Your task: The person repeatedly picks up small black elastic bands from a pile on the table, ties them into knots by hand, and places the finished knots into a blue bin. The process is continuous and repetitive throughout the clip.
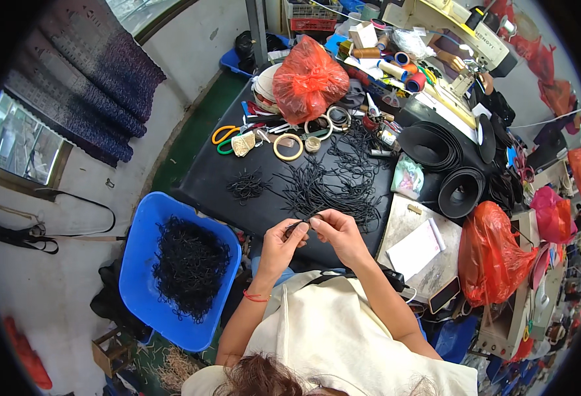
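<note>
My left hand (282,245) and my right hand (340,236) meet at the near edge of the black table, with thumbs and fingertips pinched. Between them runs a thin black strip (295,227), mostly hidden by the fingers. Just beyond the hands spreads a large tangled pile of similar thin black strips (330,188). A smaller heap of black strips (248,185) lies to its left. On the floor at my left stands a blue plastic tub (134,290), and many black looped strips (190,267) fill its bottom.
Orange-handled scissors (224,134), tape rolls (288,147) and a red plastic bag (309,79) crowd the far side of the table (205,165). Rightward are coiled black bands (460,192), a white notepad (417,249), a phone (444,295) and another red bag (498,254). A sewing machine (485,43) stands far right.
</note>
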Action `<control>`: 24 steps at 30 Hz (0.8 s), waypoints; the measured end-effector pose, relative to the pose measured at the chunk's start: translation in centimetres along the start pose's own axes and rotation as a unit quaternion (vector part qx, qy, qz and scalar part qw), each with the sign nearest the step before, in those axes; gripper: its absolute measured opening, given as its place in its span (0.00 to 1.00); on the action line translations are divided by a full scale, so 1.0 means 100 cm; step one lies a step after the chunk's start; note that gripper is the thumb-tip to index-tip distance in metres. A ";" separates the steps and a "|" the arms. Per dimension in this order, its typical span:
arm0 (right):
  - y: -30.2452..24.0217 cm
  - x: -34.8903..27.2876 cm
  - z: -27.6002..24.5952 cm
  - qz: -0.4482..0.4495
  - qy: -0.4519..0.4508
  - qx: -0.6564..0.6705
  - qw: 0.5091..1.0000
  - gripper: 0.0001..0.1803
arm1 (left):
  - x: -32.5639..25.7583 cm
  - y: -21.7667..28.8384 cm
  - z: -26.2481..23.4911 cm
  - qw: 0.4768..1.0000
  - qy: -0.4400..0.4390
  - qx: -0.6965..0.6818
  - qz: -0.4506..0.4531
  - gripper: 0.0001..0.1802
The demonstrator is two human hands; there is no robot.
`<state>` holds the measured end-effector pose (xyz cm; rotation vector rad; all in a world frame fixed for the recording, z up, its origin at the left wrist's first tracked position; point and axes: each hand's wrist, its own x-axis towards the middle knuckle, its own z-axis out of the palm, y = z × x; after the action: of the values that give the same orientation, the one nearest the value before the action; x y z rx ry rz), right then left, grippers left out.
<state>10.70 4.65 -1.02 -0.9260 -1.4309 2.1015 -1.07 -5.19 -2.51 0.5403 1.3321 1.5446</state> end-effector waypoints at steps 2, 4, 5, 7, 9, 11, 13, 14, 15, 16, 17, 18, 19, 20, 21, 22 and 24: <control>-0.002 -0.002 0.002 -0.002 -0.012 -0.044 0.999 0.09 | 0.000 0.000 -0.002 1.000 0.009 -0.001 0.000 0.09; -0.007 -0.004 0.007 -0.009 -0.022 -0.044 0.999 0.09 | -0.001 0.002 -0.004 1.000 0.015 -0.011 -0.005 0.10; -0.008 -0.005 0.009 -0.012 -0.027 -0.043 0.999 0.10 | 0.000 0.005 -0.003 1.000 0.016 -0.020 -0.009 0.10; -0.003 -0.005 0.004 0.000 -0.041 -0.028 0.999 0.10 | 0.000 0.006 -0.004 0.999 0.010 -0.036 -0.023 0.10; 0.000 -0.006 0.001 0.013 -0.049 -0.008 0.999 0.10 | 0.000 0.006 -0.006 0.998 -0.003 -0.051 -0.040 0.10; 0.001 -0.007 0.000 0.027 -0.049 0.018 0.998 0.10 | 0.001 0.007 -0.007 0.997 -0.007 -0.057 -0.048 0.09; 0.006 -0.008 0.001 0.020 -0.054 0.074 0.996 0.11 | 0.003 0.007 -0.007 0.998 0.002 -0.060 -0.032 0.08; 0.007 -0.008 0.003 0.016 -0.057 0.103 0.993 0.11 | 0.005 0.007 -0.005 0.998 0.015 -0.059 -0.012 0.08; 0.006 -0.008 0.007 0.007 -0.034 0.115 0.993 0.12 | 0.007 0.008 -0.001 0.998 0.027 -0.057 0.008 0.08; 0.005 -0.007 0.015 -0.003 -0.011 0.126 0.992 0.12 | 0.008 0.010 0.006 0.990 0.044 -0.132 -0.012 0.08; 0.006 -0.007 0.021 -0.011 0.013 0.137 0.990 0.13 | 0.009 0.020 0.018 0.976 0.059 -0.206 -0.032 0.08; 0.005 -0.006 0.028 -0.053 0.013 0.153 0.987 0.13 | 0.011 0.026 0.025 0.956 0.074 -0.279 -0.052 0.08; 0.001 -0.007 0.036 -0.078 0.026 0.142 0.986 0.12 | 0.013 0.026 0.025 0.951 0.050 -0.300 -0.051 0.08; 0.001 -0.007 0.036 -0.086 0.028 0.105 0.990 0.11 | 0.015 0.028 0.022 0.946 0.026 -0.320 -0.048 0.08; 0.000 -0.007 0.037 -0.093 0.030 0.068 0.993 0.10 | 0.016 0.031 0.019 0.939 0.003 -0.341 -0.045 0.09; -0.008 -0.012 0.030 -0.077 0.033 0.025 0.996 0.10 | 0.018 0.035 0.015 0.954 0.000 -0.298 -0.019 0.09; -0.018 -0.016 0.011 -0.091 0.073 -0.029 0.993 0.11 | 0.017 0.044 0.002 0.976 -0.024 -0.212 -0.050 0.09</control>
<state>10.93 3.54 1.36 -0.9135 -1.4498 1.8303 -3.32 -3.25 1.11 0.2357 0.9377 1.6575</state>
